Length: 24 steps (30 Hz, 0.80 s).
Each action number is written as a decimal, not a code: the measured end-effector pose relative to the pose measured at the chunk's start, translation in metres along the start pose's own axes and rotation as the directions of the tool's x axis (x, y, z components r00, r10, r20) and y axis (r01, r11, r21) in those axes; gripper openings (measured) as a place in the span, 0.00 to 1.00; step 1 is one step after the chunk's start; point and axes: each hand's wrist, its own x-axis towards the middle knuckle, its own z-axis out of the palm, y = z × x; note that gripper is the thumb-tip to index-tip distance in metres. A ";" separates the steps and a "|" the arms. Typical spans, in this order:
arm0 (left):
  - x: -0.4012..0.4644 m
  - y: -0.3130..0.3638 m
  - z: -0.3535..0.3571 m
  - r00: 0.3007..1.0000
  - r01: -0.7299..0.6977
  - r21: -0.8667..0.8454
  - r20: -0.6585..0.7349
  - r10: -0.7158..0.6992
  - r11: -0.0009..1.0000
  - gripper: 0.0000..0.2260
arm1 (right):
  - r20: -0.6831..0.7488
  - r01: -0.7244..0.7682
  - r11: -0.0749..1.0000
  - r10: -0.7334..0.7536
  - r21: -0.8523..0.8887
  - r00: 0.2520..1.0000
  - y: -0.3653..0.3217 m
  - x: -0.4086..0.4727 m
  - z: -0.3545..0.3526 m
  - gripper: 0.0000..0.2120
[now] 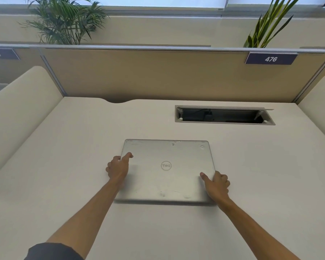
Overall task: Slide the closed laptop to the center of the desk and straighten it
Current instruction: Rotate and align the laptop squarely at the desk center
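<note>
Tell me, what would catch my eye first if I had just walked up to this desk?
First, the closed silver laptop lying near the middle of the pale desk, with the left hand gripping its left edge and the right hand its right edge. Behind it to the right, an open cable hatch is cut into the desk, and a sign reading 476 hangs on the partition above.

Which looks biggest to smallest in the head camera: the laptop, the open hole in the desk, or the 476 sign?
1. Laptop, though it sits nearest the camera, which helps.
2. Open cable hatch, long and narrow.
3. 476 sign, farthest back, so its true size is unsure.
</note>
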 end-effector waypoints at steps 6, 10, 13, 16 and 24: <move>0.006 -0.004 0.000 0.999 -0.024 0.054 0.032 0.022 0.998 0.37 | 0.052 0.010 0.999 -0.012 0.040 0.999 0.001 0.000 -0.002 0.35; 0.009 -0.013 -0.012 0.992 -0.107 0.124 0.075 0.098 0.987 0.30 | 0.055 0.099 0.995 -0.099 0.004 0.994 0.012 -0.007 -0.003 0.41; 0.004 -0.021 -0.016 0.981 -0.185 0.157 0.084 0.173 0.970 0.26 | 0.042 0.187 0.982 -0.185 -0.028 0.982 0.024 -0.014 0.000 0.47; -0.005 -0.036 -0.021 0.970 -0.239 0.233 0.100 0.221 0.943 0.31 | 0.044 0.272 0.962 -0.271 -0.020 0.962 0.035 -0.018 -0.001 0.53; -0.029 -0.097 -0.058 0.851 -0.518 0.290 0.271 0.450 0.805 0.47 | 0.032 0.464 0.885 -0.465 0.035 0.885 0.062 -0.026 -0.008 0.66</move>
